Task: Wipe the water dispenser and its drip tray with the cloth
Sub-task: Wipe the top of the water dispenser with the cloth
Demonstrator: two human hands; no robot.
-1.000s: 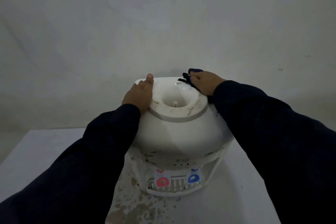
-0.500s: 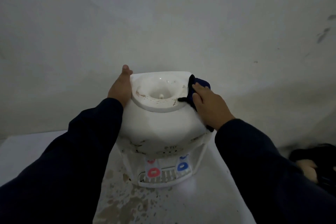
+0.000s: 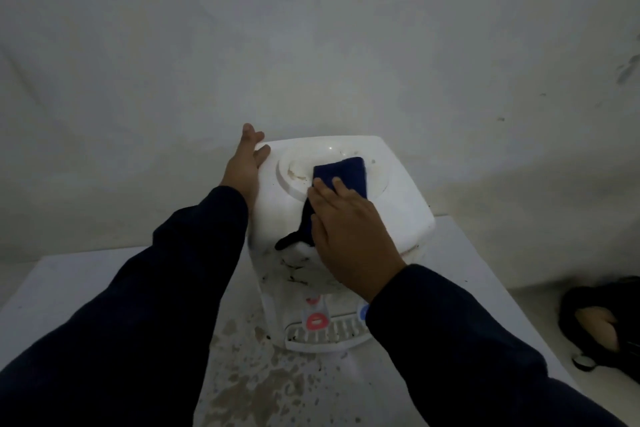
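Note:
A white tabletop water dispenser (image 3: 398,198) stands on a stained white table, close to the wall. Its top has a round bottle well with brown marks. My right hand (image 3: 349,236) lies flat on a dark blue cloth (image 3: 341,172) and presses it over the well and down the front slope. My left hand (image 3: 244,163) rests with fingers spread against the dispenser's upper left edge. Below, the slotted drip tray (image 3: 325,336) sticks out at the front under a red tap (image 3: 317,320) and a blue tap (image 3: 363,311), partly hidden by my right sleeve.
The table (image 3: 69,288) has brown splotches in front of the dispenser. A grey wall rises right behind it. At the right, beyond the table edge, a dark sandal with a foot (image 3: 602,322) rests on the floor.
My right hand has slid the cloth from the dispenser's right rear side onto the top well and front slope. My left hand stayed on the left edge. The view shifted leftward and nearer.

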